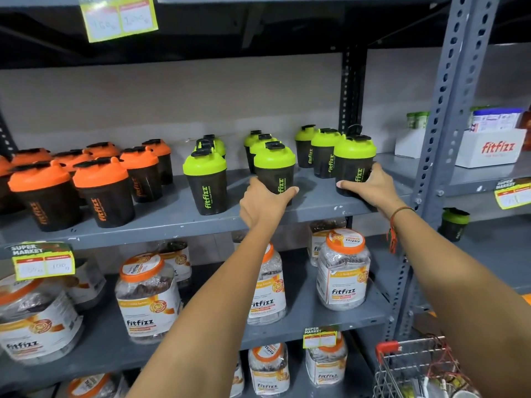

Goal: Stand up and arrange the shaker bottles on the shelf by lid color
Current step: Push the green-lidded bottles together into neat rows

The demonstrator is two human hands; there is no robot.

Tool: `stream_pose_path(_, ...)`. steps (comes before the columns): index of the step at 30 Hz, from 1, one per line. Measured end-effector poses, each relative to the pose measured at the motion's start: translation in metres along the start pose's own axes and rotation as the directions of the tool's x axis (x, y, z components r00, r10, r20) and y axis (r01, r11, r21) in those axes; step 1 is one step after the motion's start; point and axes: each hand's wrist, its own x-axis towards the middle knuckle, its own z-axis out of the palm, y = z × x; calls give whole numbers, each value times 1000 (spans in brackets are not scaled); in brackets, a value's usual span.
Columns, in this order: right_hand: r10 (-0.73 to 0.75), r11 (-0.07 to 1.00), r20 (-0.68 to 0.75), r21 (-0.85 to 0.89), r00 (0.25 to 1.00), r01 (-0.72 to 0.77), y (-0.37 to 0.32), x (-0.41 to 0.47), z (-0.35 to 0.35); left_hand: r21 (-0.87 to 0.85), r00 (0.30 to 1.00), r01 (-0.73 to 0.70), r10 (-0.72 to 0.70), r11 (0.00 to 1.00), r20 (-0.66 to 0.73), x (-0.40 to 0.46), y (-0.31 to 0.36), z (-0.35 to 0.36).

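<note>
Dark shaker bottles stand on a grey metal shelf (172,225). Several orange-lid shakers (100,191) are grouped at the left. Several green-lid shakers stand in rows at the middle and right, the leftmost front one (204,182) free. My left hand (263,206) grips the base of a front green-lid shaker (274,165). My right hand (373,188) wraps the base of the rightmost front green-lid shaker (355,158). Both bottles stand upright on the shelf.
A perforated steel upright (442,139) rises just right of my right hand. Clear fitfizz jars (343,268) with orange lids fill the lower shelves. One green-lid shaker (454,224) sits on the neighbouring rack, below a white fitfizz box (491,147). A wire basket (416,369) is at bottom right.
</note>
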Motion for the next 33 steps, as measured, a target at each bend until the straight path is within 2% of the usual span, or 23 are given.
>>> stream_pose_path(5, 6, 1000, 9, 8, 1000, -6, -1, 1, -2, -1, 1000, 12, -13, 1000, -19, -2, 2, 1)
stream_pose_path(10, -5, 1000, 20, 17, 1000, 5, -1, -3, -3, -16, 999, -34, 33, 999, -7, -6, -1, -1)
stream_pose_path(14, -32, 991, 36, 128, 999, 27, -5, -8, -6, -91, 998, -54, 55, 994, 12, -7, -4, -10)
stream_pose_path(16, -36, 981, -29, 187, 999, 41, -10, -14, -5, -135, 996, -86, 84, 987, -22, -10, -7, -17)
stream_pose_path(18, -14, 979, -212, 197, 977, 56, -20, -22, 0, -186, 988, -141, 127, 972, -85, -14, -11, -25)
stream_pose_path(20, -46, 966, -427, 212, 903, 150, -39, -32, 5, -245, 972, -212, 179, 946, -150, -17, -14, -38)
stream_pose_path(22, -112, 939, -562, 209, 819, 272, -66, -40, 10, -283, 950, -283, 226, 916, -217, -15, -15, -56)
stream_pose_path(28, -295, 834, -642, 189, 708, 519, -157, -70, 36, -303, 865, -415, 268, 858, -425, 1, -18, -129)
stream_pose_path(33, -391, 738, -607, 243, 692, 629, -231, -109, 81, -256, 790, -441, 236, 860, -566, 34, -51, -202)
